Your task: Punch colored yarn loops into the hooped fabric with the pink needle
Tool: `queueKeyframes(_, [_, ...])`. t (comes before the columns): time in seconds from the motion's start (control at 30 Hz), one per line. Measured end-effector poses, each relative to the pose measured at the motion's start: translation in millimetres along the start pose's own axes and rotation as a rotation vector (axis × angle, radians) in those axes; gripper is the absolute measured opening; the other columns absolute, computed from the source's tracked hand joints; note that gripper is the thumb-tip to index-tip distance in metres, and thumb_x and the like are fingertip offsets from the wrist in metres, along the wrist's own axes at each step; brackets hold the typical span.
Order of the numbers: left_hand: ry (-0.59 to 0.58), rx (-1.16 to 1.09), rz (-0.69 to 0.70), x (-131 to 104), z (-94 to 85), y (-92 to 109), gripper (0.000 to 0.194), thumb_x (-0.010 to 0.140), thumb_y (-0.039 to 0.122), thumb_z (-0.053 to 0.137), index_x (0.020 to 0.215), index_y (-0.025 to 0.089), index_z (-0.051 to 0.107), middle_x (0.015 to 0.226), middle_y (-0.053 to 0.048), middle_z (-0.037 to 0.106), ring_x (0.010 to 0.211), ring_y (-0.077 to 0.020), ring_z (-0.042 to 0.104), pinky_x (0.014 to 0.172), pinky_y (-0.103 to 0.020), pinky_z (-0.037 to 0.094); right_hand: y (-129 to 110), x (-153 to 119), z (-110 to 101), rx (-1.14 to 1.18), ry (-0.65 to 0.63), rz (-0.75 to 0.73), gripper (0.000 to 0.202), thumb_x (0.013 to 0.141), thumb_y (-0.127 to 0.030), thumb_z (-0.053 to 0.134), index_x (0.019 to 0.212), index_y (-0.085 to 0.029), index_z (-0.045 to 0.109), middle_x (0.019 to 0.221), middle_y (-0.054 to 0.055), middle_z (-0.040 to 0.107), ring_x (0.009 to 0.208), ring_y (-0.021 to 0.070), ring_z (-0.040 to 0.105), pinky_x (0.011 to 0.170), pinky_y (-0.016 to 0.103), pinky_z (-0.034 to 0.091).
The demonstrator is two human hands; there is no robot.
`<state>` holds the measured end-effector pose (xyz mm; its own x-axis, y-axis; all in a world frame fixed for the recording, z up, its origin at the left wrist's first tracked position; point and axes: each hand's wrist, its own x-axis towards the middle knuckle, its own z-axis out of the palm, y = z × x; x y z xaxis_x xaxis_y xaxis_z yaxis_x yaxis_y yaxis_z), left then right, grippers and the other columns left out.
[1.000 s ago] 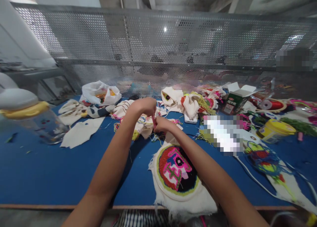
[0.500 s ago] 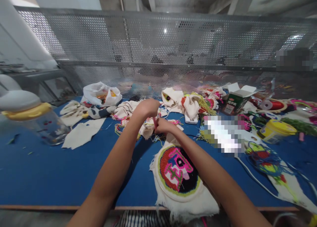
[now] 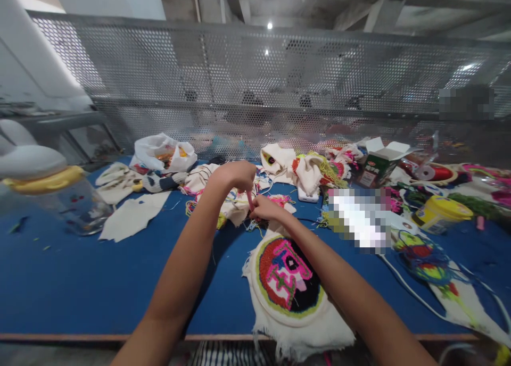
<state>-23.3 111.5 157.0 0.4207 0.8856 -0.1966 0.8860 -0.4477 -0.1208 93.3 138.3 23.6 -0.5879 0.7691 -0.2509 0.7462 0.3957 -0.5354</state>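
Note:
Both my arms reach forward over the blue table. My left hand [image 3: 239,174] is bent at the wrist with its fingers downward, closed at the upper end of a slim pink stick-like tool [image 3: 249,199]. Lower down, my right hand [image 3: 264,207] is closed around the same tool, its fingertips partly hidden. Cream cloth scraps and tangled yarn [image 3: 235,211] lie just beneath and behind the hands. Nearer to me, partly under my right forearm, rests a round hooped embroidery [image 3: 288,275] in red, black and pink on frayed cream cloth.
To the left stand a clear jar with a yellow rim [image 3: 80,206], a cloth piece [image 3: 133,217] and a white plastic bag [image 3: 163,152]. On the right are a green box [image 3: 377,166], a yellow tub [image 3: 443,214], yarn [image 3: 423,257] and a white cable [image 3: 407,286]. A perforated metal screen [image 3: 159,78] backs the table.
The view has shifted slightly. Both hands stay at nearly the same spot with the pink tool between them, and the embroidery lies as before.

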Motion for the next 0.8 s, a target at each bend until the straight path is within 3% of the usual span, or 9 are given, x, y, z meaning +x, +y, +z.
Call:
queueKeyframes(0.27, [0.018,-0.021,0.011,-2.3,-2.5,2.5,0.020,0.059,0.013,0.054,0.070,0.009,0.071,0.063,-0.011,0.067,0.054,-0.0172,0.056,0.045,-0.024,0.036,5.4,4.9,2.9,-0.014,0.028,-0.005,0.020,0.085,-0.028,0.052,0.093,-0.011,0.058,0.086,0.002,0.061,0.068,0.0107,0.058,0.059,0.025,0.050])
queueKeyframes(0.8, [0.057,0.037,0.046,-2.0,-0.4,1.0,0.030,0.061,0.015,0.053,0.083,0.010,0.072,0.073,-0.013,0.069,0.060,-0.0190,0.058,0.050,-0.025,0.037,5.1,5.4,6.2,-0.021,0.036,0.010,0.021,0.086,-0.028,0.052,0.097,-0.011,0.057,0.090,0.004,0.060,0.072,0.0117,0.059,0.061,0.027,0.050])
